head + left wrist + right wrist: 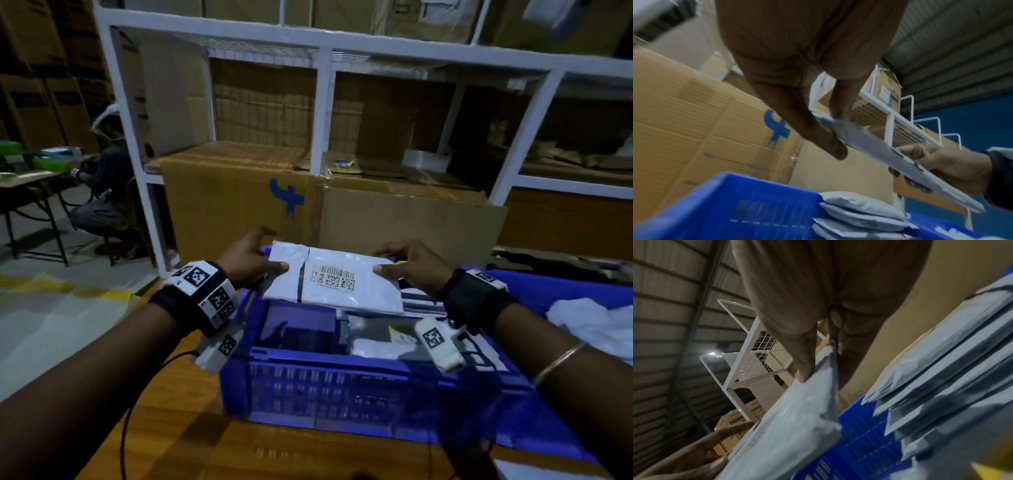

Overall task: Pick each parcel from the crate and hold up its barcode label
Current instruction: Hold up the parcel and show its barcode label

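Note:
A flat white parcel (pixel 329 291) hangs level above the blue crate (pixel 342 387), its barcode label (pixel 333 277) facing up. My left hand (pixel 253 263) pinches its left edge, thumb on top. My right hand (pixel 407 267) pinches the right edge the same way. In the left wrist view the parcel (pixel 879 151) shows edge-on between my left hand (pixel 824 129) and my right hand (pixel 945 165). The right wrist view has the parcel (pixel 797 418) under my thumb (pixel 805 366). Several more grey-white parcels (pixel 863 216) lie stacked in the crate.
The crate stands on a wooden table (pixel 171 428). Behind it a large cardboard box (pixel 239 205) with a blue mark leans against a white metal rack (pixel 322 102). White packets (pixel 596 329) lie at the right. A seated person (pixel 102 192) works at a table far left.

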Demonstrator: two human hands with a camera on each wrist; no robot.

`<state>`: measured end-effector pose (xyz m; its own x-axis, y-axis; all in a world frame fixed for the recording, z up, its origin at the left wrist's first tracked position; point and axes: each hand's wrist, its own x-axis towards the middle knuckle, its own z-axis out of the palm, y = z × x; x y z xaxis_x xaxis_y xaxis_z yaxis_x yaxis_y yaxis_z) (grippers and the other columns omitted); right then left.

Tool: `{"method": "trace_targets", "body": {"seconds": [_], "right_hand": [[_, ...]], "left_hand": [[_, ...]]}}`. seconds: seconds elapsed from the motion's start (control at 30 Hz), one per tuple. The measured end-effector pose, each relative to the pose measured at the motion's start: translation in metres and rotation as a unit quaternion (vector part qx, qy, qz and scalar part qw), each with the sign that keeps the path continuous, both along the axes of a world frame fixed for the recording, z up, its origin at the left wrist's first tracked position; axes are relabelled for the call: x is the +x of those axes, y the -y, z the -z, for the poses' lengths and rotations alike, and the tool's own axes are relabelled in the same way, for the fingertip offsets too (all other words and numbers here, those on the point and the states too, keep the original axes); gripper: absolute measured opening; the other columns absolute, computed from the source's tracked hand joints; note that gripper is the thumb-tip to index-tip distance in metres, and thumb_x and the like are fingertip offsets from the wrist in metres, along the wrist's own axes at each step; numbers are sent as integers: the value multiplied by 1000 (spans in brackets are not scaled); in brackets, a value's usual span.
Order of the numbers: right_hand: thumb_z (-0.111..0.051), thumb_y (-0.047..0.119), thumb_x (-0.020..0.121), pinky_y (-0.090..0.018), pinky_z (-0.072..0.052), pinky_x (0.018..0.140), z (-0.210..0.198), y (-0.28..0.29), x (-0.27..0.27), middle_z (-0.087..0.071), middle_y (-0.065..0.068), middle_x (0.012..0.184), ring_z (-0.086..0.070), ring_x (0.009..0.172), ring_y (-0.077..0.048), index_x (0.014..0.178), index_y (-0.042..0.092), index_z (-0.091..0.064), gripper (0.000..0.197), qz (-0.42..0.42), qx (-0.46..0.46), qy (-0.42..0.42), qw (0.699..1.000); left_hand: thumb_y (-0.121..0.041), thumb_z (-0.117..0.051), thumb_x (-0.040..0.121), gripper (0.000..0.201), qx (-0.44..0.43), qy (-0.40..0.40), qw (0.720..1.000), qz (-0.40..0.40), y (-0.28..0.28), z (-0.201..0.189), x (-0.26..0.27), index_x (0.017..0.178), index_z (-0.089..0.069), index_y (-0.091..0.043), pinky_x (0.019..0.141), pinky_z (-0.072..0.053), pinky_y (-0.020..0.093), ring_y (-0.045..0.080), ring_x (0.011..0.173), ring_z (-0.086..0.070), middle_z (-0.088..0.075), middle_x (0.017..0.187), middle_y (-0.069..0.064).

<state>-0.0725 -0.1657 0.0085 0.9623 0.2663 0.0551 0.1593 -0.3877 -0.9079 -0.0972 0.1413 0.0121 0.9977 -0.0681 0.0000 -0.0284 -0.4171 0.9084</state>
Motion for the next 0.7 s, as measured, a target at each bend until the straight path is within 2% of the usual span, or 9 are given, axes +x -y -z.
{"method": "trace_targets", "body": {"seconds": [0.1, 0.2, 0.27, 0.33, 0.4, 0.47, 0.57, 0.63, 0.7], "right_hand": [[-71, 2, 85, -29, -47, 60, 2, 41, 10, -59, -18, 84, -58, 70, -22, 104, 8, -69, 20, -6, -29, 1, 1000], [-72, 2, 85, -23, -39, 54, 7, 76, 18, -58, -14, 76, -51, 61, -17, 106, 4, -71, 21, -5, -73, 14, 997], [-75, 3, 83, -22, -41, 57, 12, 95, 21, -64, -13, 77, -53, 65, -16, 106, 5, -72, 24, -18, -118, 31, 992], [-80, 10, 79, -24, -46, 68, 19, 113, 25, -72, -15, 95, -60, 81, -16, 103, 13, -73, 25, -36, -166, 41, 985], [-82, 12, 77, -15, -46, 76, 22, 128, 26, -72, -7, 104, -62, 93, -13, 103, 14, -73, 28, -49, -195, 39, 979], [-82, 11, 77, -8, -44, 75, 26, 140, 26, -70, -7, 107, -61, 98, -13, 106, 9, -73, 31, -56, -210, 31, 976], [-83, 20, 76, -16, -43, 88, 35, 154, 27, -67, -3, 116, -60, 110, -14, 109, 12, -71, 36, -55, -252, 15, 966], [-83, 26, 76, -20, -43, 90, 41, 159, 27, -63, 3, 116, -58, 110, -13, 111, 17, -69, 38, -71, -291, 6, 954], [-83, 31, 76, -21, -42, 89, 44, 161, 26, -58, 6, 115, -55, 109, -11, 117, 17, -66, 46, -87, -335, 5, 938]], "left_hand": [[-19, -79, 80, 49, 69, -3, 997, 17, 35, -2, 8, 118, -49, -26, 74, -55, 44, 26, 76, -62, -65, 87, 9], [-34, -85, 70, 62, 201, -24, 978, 49, 71, -3, 13, 121, -53, -21, 90, -51, 40, 25, 103, -60, -63, 115, 6], [-32, -85, 70, 67, 226, -51, 971, 57, 96, -1, 13, 126, -51, -17, 84, -53, 36, 25, 103, -61, -60, 114, 6], [-30, -84, 72, 63, 244, -64, 966, 59, 119, 3, 12, 124, -52, -17, 75, -53, 34, 27, 96, -64, -60, 105, 8], [-29, -84, 73, 60, 262, -75, 960, 69, 137, 9, 12, 123, -55, -13, 72, -53, 33, 25, 90, -64, -61, 101, 8], [-32, -82, 75, 64, 286, -87, 951, 80, 152, 15, 12, 129, -53, -13, 71, -52, 29, 25, 96, -64, -62, 111, 9], [-36, -80, 77, 73, 309, -116, 940, 86, 169, 20, 11, 138, -45, -17, 77, -54, 30, 27, 105, -64, -56, 128, 10], [-38, -79, 78, 75, 336, -126, 928, 97, 179, 23, 11, 140, -43, -17, 84, -54, 34, 30, 109, -61, -55, 132, 10], [-35, -79, 78, 75, 353, -134, 920, 104, 187, 24, 9, 141, -41, -16, 81, -56, 38, 32, 106, -63, -56, 130, 13]]}}
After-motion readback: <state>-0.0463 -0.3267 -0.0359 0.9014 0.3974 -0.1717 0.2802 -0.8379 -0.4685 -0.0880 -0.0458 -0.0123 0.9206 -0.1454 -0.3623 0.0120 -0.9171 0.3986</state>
